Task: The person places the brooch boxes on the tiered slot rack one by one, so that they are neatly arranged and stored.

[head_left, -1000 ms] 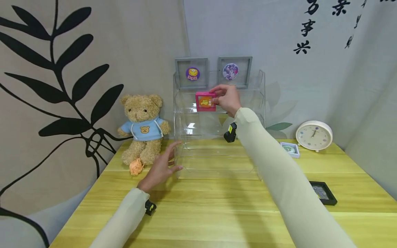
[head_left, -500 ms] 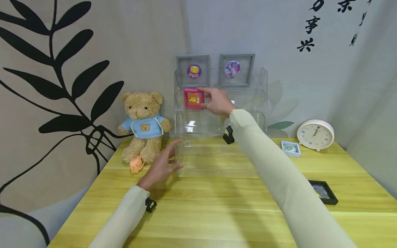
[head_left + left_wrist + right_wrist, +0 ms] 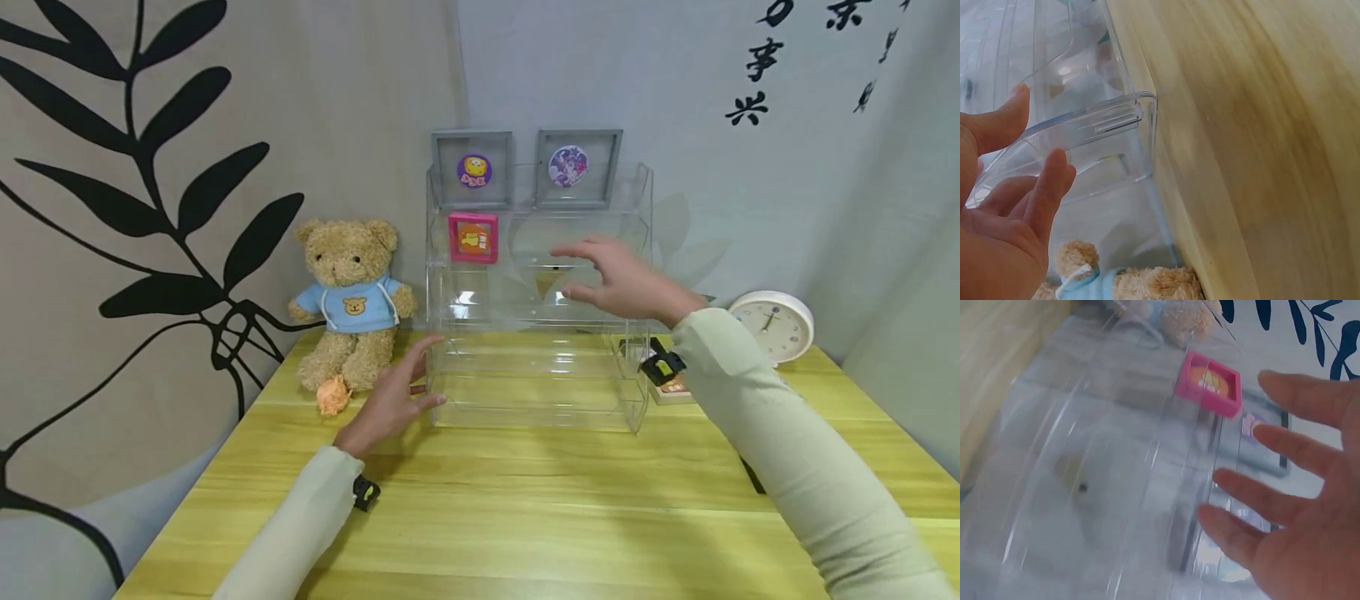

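The right hand (image 3: 618,279) has let go of the pink frame (image 3: 473,238) and drawn back rightward across the front of the rack (image 3: 517,323); the pink frame sits where it was half a second ago, and the left hand (image 3: 390,407) keeps its place at the rack's left side. The pink frame stands on the rack's second tier from the top, at the left end; above it, on the rack's top tier, stands the left grey frame (image 3: 498,171), with the right grey frame (image 3: 597,171) farther along the same tier. The right hand is before the rack's right half, fingers spread wide and holding nothing; the left hand has thumb and fingers parted at the rack's left edge, with no grip closed, though whether it touches the rack I cannot tell. Left of the rack sits the bear (image 3: 354,292), an orange puff (image 3: 332,396) at its feet; right of the rack's foot lies a pale frame (image 3: 672,395), partly hidden; farther right of the rack stands the clock (image 3: 780,325).
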A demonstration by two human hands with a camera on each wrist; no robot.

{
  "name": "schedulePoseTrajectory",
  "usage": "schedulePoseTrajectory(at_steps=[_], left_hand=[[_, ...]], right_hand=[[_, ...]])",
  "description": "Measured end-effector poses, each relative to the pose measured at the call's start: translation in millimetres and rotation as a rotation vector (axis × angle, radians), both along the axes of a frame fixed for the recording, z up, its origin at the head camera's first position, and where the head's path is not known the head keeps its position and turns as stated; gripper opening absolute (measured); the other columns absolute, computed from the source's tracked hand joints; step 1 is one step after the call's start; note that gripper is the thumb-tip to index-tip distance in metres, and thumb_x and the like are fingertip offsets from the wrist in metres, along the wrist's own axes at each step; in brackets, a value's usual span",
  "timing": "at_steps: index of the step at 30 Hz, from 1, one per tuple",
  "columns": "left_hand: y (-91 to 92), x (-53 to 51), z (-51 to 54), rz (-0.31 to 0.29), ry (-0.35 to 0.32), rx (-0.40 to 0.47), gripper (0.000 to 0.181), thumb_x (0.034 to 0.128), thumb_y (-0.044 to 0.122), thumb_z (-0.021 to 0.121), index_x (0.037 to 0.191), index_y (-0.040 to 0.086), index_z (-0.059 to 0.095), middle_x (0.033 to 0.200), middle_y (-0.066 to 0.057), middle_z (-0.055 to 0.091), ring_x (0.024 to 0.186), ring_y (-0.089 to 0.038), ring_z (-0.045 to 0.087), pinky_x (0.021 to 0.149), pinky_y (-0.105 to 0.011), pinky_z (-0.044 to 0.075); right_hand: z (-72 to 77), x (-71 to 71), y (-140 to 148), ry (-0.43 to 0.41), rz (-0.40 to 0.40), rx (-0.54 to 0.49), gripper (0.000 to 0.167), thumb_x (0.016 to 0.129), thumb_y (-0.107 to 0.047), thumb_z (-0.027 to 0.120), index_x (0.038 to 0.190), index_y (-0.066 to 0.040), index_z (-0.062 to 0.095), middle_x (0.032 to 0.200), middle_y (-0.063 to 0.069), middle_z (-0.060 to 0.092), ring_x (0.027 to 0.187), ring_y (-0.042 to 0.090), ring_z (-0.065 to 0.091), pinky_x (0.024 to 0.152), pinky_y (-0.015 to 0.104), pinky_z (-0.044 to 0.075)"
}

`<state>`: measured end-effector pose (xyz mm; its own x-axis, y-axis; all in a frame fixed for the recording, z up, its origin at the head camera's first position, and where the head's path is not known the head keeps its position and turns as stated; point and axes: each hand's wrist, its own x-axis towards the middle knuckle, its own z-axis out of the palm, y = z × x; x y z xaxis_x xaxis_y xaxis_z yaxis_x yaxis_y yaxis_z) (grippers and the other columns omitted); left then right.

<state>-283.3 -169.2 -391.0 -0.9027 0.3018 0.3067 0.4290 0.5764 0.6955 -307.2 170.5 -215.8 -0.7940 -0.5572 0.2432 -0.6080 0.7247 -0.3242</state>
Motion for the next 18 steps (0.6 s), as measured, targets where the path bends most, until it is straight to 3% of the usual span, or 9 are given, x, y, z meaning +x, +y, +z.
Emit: schedulePoseTrajectory(at_steps=[4, 8, 13, 17, 18], left_hand=[[-0.1, -1.4, -0.1, -0.009, -0.003, 0.006, 0.092, 0.0826, 0.002, 0.079, 0.155, 0.032, 0.031, 0.162, -0.023, 0.032, 0.134, -0.047, 0.052, 0.096, -0.046, 0.061], [-2.0, -1.5, -0.4, -0.005, 0.004, 0.004, 0.091, 0.0827, 0.003, 0.079, 0.156, 0.029, 0.031, 0.162, -0.023, 0.032, 0.135, -0.047, 0.051, 0.096, -0.048, 0.061], [-2.0, -1.2, -0.9, 0.003, 0.016, 0.0, 0.092, 0.0812, 0.002, 0.08, 0.156, 0.027, 0.032, 0.16, -0.025, 0.033, 0.133, -0.049, 0.052, 0.094, -0.049, 0.062], [-0.5, -0.5, -0.6, -0.008, 0.005, -0.003, 0.092, 0.082, 0.003, 0.079, 0.156, 0.028, 0.031, 0.162, -0.024, 0.032, 0.134, -0.048, 0.051, 0.095, -0.049, 0.061], [-0.7, 0.3, -0.7, -0.011, -0.001, 0.001, 0.091, 0.0825, 0.002, 0.079, 0.156, 0.027, 0.031, 0.163, -0.023, 0.031, 0.135, -0.048, 0.05, 0.096, -0.049, 0.061]], right_hand=[[-6.1, 23.3, 37, -0.013, 0.007, 0.004, 0.045, 0.096, -0.013, 0.066, 0.138, -0.001, 0.056, 0.142, 0.021, 0.058, 0.132, 0.04, 0.053, 0.108, 0.057, 0.053], [-20.2, 43.0, 73, -0.016, -0.019, 0.024, 0.037, 0.095, -0.012, 0.068, 0.13, 0.0, 0.062, 0.133, 0.02, 0.065, 0.122, 0.04, 0.061, 0.098, 0.052, 0.06], [-57.3, 62.6, 121, 0.003, -0.069, 0.035, 0.039, 0.092, -0.015, 0.074, 0.128, -0.003, 0.065, 0.13, 0.018, 0.067, 0.117, 0.039, 0.064, 0.089, 0.051, 0.063], [-89.9, 79.9, 159, -0.069, -0.102, 0.047, 0.049, 0.088, -0.024, 0.078, 0.132, -0.008, 0.062, 0.134, 0.016, 0.064, 0.123, 0.039, 0.059, 0.09, 0.054, 0.062], [-97.7, 83.5, 169, -0.096, -0.103, 0.05, 0.052, 0.087, -0.025, 0.079, 0.134, -0.009, 0.061, 0.136, 0.016, 0.063, 0.125, 0.032, 0.059, 0.089, 0.054, 0.061]])
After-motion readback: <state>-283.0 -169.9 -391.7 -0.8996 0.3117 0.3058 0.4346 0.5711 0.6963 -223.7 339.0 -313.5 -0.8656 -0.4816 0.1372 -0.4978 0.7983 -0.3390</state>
